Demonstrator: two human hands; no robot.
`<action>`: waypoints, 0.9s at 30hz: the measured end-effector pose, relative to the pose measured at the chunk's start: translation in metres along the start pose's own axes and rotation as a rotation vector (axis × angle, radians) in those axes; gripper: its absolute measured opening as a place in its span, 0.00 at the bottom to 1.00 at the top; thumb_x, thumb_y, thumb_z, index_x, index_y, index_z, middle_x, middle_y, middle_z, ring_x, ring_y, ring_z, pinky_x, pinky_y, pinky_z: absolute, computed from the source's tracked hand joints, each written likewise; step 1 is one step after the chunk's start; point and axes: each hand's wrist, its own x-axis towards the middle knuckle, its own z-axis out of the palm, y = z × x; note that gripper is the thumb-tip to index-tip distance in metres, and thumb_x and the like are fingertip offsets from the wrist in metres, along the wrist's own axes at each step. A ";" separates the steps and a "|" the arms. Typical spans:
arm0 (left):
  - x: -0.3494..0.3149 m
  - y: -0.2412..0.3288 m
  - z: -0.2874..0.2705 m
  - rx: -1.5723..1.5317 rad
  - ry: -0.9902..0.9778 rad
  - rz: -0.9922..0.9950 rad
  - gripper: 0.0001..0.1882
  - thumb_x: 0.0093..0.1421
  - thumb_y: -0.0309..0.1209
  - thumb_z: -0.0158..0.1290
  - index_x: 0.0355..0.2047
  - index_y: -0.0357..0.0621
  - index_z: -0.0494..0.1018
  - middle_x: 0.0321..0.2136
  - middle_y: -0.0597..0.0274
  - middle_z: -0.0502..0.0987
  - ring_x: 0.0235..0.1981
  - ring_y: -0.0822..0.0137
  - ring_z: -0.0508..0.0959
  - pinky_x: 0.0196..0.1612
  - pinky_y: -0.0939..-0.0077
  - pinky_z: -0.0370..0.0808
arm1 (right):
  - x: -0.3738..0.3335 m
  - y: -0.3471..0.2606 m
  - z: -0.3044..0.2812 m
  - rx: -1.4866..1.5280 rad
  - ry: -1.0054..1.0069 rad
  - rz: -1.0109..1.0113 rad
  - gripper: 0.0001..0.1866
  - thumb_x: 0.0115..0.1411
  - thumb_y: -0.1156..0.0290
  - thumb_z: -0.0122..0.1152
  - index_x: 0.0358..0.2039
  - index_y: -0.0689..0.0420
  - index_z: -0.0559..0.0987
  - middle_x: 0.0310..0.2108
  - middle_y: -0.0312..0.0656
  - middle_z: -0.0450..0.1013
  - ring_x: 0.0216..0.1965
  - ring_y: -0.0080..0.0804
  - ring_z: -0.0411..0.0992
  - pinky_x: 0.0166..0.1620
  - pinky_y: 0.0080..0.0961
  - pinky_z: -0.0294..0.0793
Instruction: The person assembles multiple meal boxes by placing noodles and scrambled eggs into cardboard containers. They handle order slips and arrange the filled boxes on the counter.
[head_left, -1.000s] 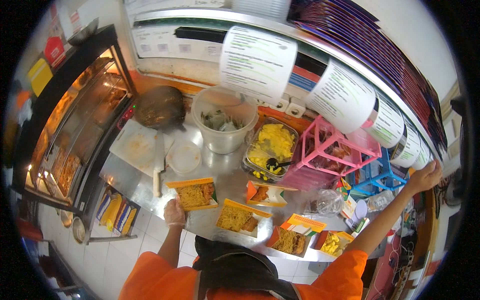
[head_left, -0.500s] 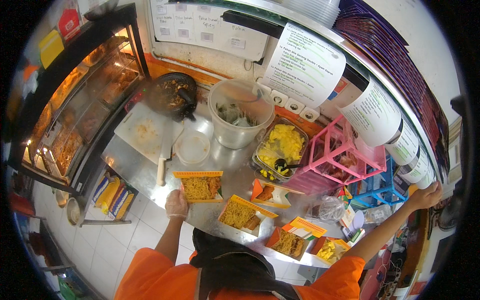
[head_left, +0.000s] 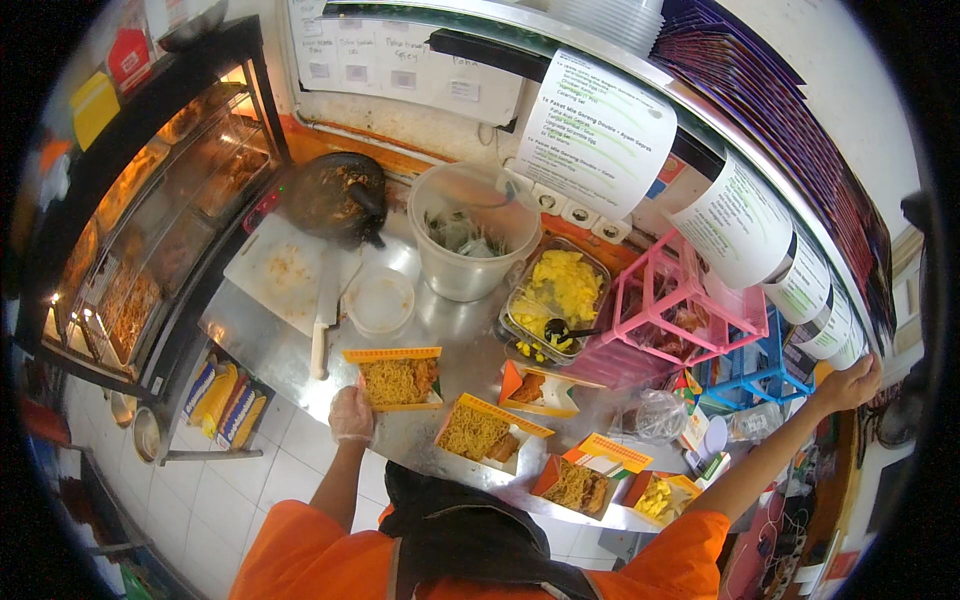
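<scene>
My left hand (head_left: 351,414), in a clear plastic glove, is at the counter's front edge, against the left side of an open food box (head_left: 397,397) of noodles and fried chicken. Its fingers look curled, but whether they grip the box or the counter edge I cannot make out. Far to the right, my right hand (head_left: 852,384) is raised, its fingers closed at the lower end of a hanging paper slip (head_left: 846,345). Between my arms stand more open boxes: noodles with chicken (head_left: 478,430), noodles (head_left: 572,489), chicken (head_left: 528,386) and yellow scrambled egg (head_left: 655,497).
Behind the boxes are a knife (head_left: 322,335) on a white cutting board (head_left: 262,268), a round lid (head_left: 379,303), a black mortar (head_left: 325,200), a clear bucket (head_left: 467,278), a tub of egg (head_left: 560,295) and a pink basket (head_left: 665,345). A lit food warmer (head_left: 160,230) stands left.
The view has shifted slightly, moving most things a little to the left. My left hand stays beside the noodle box, and my right hand stays up at the paper slip.
</scene>
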 end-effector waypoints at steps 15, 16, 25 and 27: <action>0.002 -0.001 0.001 -0.022 0.024 0.011 0.26 0.69 0.51 0.42 0.32 0.39 0.76 0.31 0.43 0.78 0.37 0.40 0.77 0.41 0.47 0.72 | -0.002 0.004 0.002 -0.026 0.015 -0.002 0.22 0.70 0.57 0.49 0.42 0.64 0.81 0.39 0.52 0.77 0.41 0.51 0.74 0.47 0.44 0.69; 0.002 -0.001 0.002 -0.014 0.015 0.003 0.26 0.69 0.51 0.43 0.32 0.39 0.76 0.31 0.43 0.78 0.37 0.40 0.77 0.41 0.47 0.72 | -0.002 0.005 0.002 -0.025 0.013 0.001 0.22 0.70 0.57 0.49 0.42 0.64 0.81 0.39 0.53 0.78 0.41 0.51 0.74 0.47 0.44 0.70; 0.003 -0.004 0.005 0.014 0.024 0.011 0.28 0.69 0.52 0.41 0.31 0.39 0.77 0.31 0.43 0.78 0.37 0.40 0.77 0.41 0.46 0.71 | -0.002 0.003 0.002 -0.009 0.009 0.017 0.23 0.69 0.56 0.49 0.42 0.65 0.81 0.38 0.53 0.77 0.41 0.52 0.74 0.46 0.44 0.70; 0.003 -0.004 0.005 -0.005 0.029 0.007 0.28 0.69 0.52 0.41 0.32 0.40 0.77 0.32 0.43 0.78 0.38 0.41 0.77 0.41 0.47 0.71 | -0.002 0.002 0.002 -0.013 0.010 0.014 0.22 0.69 0.56 0.49 0.41 0.65 0.81 0.38 0.53 0.77 0.41 0.52 0.74 0.46 0.44 0.70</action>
